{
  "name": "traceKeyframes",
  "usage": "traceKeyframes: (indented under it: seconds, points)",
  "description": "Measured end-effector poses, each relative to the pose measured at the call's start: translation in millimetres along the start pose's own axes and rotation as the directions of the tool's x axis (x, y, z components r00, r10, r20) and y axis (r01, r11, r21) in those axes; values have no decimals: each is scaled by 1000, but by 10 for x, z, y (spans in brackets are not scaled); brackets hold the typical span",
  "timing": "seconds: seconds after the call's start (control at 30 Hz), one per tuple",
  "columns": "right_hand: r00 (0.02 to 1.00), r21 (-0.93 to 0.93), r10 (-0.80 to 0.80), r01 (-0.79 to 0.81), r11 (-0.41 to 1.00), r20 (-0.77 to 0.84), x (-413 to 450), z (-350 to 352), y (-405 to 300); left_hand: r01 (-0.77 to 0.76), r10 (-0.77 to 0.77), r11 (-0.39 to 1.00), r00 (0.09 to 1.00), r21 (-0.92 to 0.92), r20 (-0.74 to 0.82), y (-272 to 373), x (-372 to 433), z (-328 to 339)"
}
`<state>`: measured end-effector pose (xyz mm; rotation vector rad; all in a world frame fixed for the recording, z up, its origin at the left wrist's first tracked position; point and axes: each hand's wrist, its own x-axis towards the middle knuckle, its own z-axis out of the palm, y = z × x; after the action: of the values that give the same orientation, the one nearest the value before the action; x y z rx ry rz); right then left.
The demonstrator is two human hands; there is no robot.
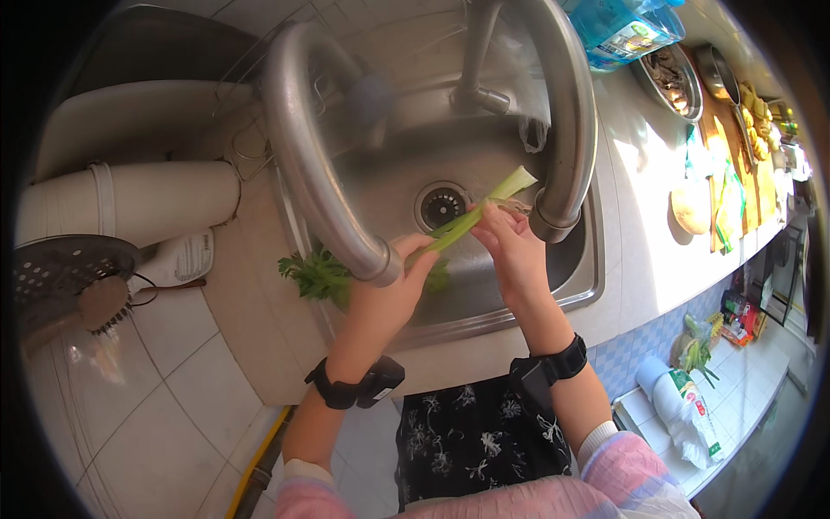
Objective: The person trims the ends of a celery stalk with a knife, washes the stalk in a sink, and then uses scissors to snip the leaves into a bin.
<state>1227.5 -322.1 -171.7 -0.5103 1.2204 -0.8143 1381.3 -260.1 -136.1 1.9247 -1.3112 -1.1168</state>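
Observation:
A green celery stalk (458, 228) is held slantwise over the sink by both my hands. My left hand (397, 285) grips its lower part between thumb and fingers. Higher up, just below the pale cut end, the fingers of my right hand (512, 250) pinch it. Leafy green tops (318, 276) show at the sink's left edge, partly hidden by my left hand and a tap tube. Beneath the stalk lies the drain strainer (443, 206) of the stainless steel sink (382, 194).
Two thick curved steel tubes (295, 130) (574, 110) arch close above my hands. A clear plastic bag (535, 133) hangs at the back. To the right are a blue bottle (626, 32), a metal bowl (671, 81) and a wooden board (765, 188). A white pipe (168, 198) is at left.

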Motion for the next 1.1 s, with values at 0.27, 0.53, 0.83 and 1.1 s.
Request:
traceKeyframes:
  seconds: [0.27,0.53,0.83,1.1]
  points:
    - [998,-54,33,-30,998,57,-92,120,56,-57,58,997,998,-42,7,33,149,72]
    - [997,102,-26,34,994,-73,-12,44,-58,-119,119,993,993,-17,-8,30,232,67]
    - [982,131,-136,152,980,-128,52,-76,-158,-164,159,986,977,-27,-141,-137,224,-18]
    - [995,110,-81,75,991,50,-60,90,58,-147,141,985,987,-86,-73,51,312,164]
